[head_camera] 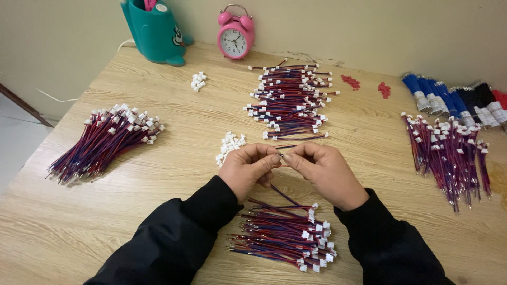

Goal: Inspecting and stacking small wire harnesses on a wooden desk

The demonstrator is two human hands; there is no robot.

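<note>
Nearest lies a loose pile of red-and-blue wire leads with white plastic plugs point(285, 240) on the pale wooden table point(174, 200); above it, left hand point(248, 169) and right hand point(325, 171) pinch one thin wire lead point(280, 192) between fingertips

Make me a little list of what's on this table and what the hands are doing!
left hand: pinches a thin wire's end
right hand: pinches the same wire
near pile: red and blue wires between the sleeves
left pile: more wires
middle pile: wires with white plugs
white plugs: small heap beside left hand
clock: pink, by the wall
table: pale wood
</note>
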